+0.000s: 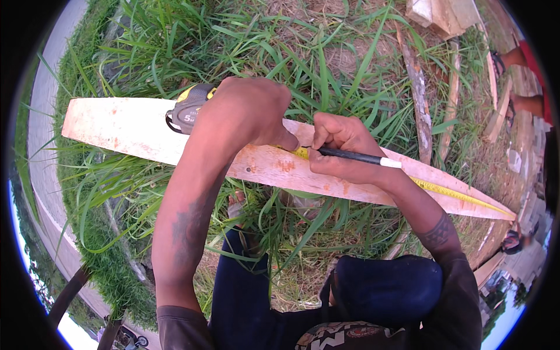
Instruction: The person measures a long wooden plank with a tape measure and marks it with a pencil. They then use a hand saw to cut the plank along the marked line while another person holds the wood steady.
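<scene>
A long pale wooden board (122, 131) lies across the grass from upper left to lower right. My left hand (245, 114) presses down on it and covers most of a grey and yellow tape measure case (189, 108). The yellow tape blade (455, 192) runs along the board to its right end. My right hand (341, 143) grips a black pencil with a white end (361, 157), its tip on the board beside my left thumb.
Tall grass (262, 41) surrounds the board. Weathered sticks (419, 93) and planks (499, 111) lie at the upper right, near another person's feet (516, 58). A concrete curb (41, 169) runs along the left. My knees in dark trousers (385, 286) are below the board.
</scene>
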### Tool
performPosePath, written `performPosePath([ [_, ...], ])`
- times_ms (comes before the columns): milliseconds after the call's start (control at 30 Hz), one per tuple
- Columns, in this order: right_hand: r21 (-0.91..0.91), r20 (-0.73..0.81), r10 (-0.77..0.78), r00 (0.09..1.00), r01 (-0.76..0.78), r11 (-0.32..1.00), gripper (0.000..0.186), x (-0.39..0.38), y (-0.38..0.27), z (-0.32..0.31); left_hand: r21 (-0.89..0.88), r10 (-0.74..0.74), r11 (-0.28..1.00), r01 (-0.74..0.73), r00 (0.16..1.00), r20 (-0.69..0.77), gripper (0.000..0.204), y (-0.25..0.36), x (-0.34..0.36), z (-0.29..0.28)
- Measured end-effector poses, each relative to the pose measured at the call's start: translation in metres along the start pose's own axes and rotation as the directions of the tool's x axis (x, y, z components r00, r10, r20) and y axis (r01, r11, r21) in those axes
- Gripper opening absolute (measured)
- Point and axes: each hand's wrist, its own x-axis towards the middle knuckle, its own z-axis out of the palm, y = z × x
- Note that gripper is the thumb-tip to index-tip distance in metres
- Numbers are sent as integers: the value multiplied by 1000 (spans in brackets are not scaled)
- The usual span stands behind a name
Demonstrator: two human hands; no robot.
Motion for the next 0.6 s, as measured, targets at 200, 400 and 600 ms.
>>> performPosePath([
  [200, 30, 7, 22, 1000, -22, 999, 17, -1, 1, 0, 3, -4, 1000, 4, 1000, -14, 58, 2, -3, -1],
  [400, 19, -2, 24, 1000, -24, 1000, 16, 0, 1, 0, 7, -2, 1000, 2, 999, -33, 57, 1, -4, 1],
  [600, 19, -53, 92, 994, -92, 996, 16, -1, -5, 3, -5, 2, 1000, -3, 999, -37, 56, 1, -4, 1],
])
